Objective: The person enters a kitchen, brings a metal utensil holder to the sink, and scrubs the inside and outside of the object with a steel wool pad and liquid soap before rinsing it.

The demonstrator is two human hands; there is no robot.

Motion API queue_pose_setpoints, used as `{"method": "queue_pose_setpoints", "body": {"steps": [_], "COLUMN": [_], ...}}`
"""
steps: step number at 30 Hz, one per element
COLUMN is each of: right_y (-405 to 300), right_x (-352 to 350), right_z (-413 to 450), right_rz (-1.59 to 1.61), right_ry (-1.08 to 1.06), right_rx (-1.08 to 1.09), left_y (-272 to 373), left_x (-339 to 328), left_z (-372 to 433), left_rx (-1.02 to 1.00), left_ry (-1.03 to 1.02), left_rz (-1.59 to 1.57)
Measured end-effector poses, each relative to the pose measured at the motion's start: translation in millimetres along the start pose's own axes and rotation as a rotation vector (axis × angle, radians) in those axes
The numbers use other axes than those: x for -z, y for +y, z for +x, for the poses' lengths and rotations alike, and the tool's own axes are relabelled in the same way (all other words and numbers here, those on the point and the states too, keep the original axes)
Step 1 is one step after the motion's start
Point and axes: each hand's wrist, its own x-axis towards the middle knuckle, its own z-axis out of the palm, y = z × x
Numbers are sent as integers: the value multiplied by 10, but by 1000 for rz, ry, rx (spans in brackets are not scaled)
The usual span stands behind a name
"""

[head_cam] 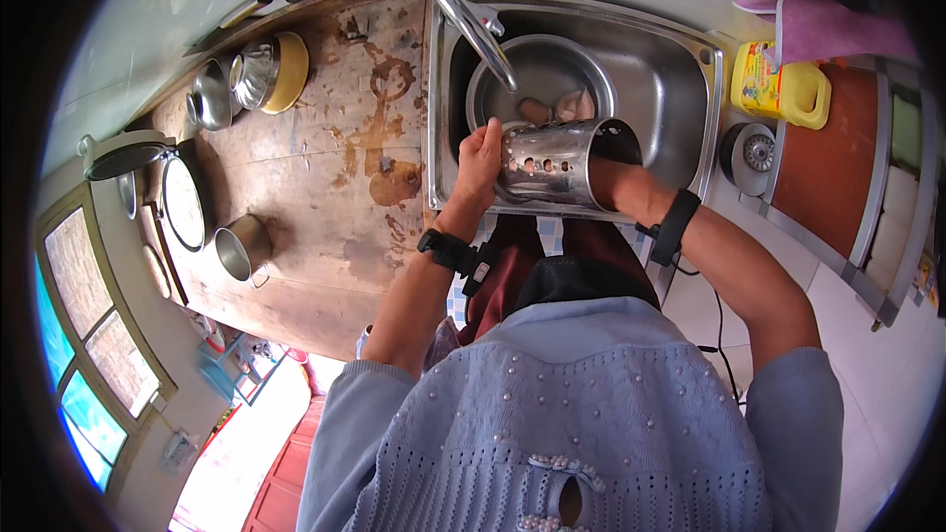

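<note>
A perforated stainless-steel utensil holder (550, 185) lies on its side over the front of the sink, its mouth facing right. My left hand (480, 159) grips its closed end, with the thumb pointing up. My right hand (628, 186) reaches through the mouth into the cylinder, and skin shows through the row of holes. Its fingers are otherwise hidden by the metal wall. Just beyond is a round metal basin (607, 81) holding water, a brown object (533, 111) and a pinkish cloth-like piece (575, 105); neither can be identified for certain.
The chrome faucet (473, 26) arches over the basin in the stainless sink (669, 111). A wet wooden counter (332, 236) at left bears metal bowls (255, 74) and a metal mug (242, 247). Right of the sink stand a yellow jug (802, 96) and a round drain strainer (757, 157).
</note>
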Motion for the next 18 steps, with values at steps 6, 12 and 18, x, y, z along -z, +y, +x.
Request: {"method": "queue_pose_setpoints", "body": {"steps": [6, 12, 18], "right_y": [-79, -126, -121], "right_x": [26, 47, 120], "right_z": [93, -22, -141], "right_rz": [1242, 1051, 64], "right_ry": [80, -26, -131], "right_rx": [-282, -185, -238], "left_y": [-45, 272, 193], "left_x": [-116, -193, -58], "left_z": [-87, -161, 4], "left_rx": [-77, -396, -489], "left_ry": [80, 111, 100], "left_rz": [-73, 163, 330]}}
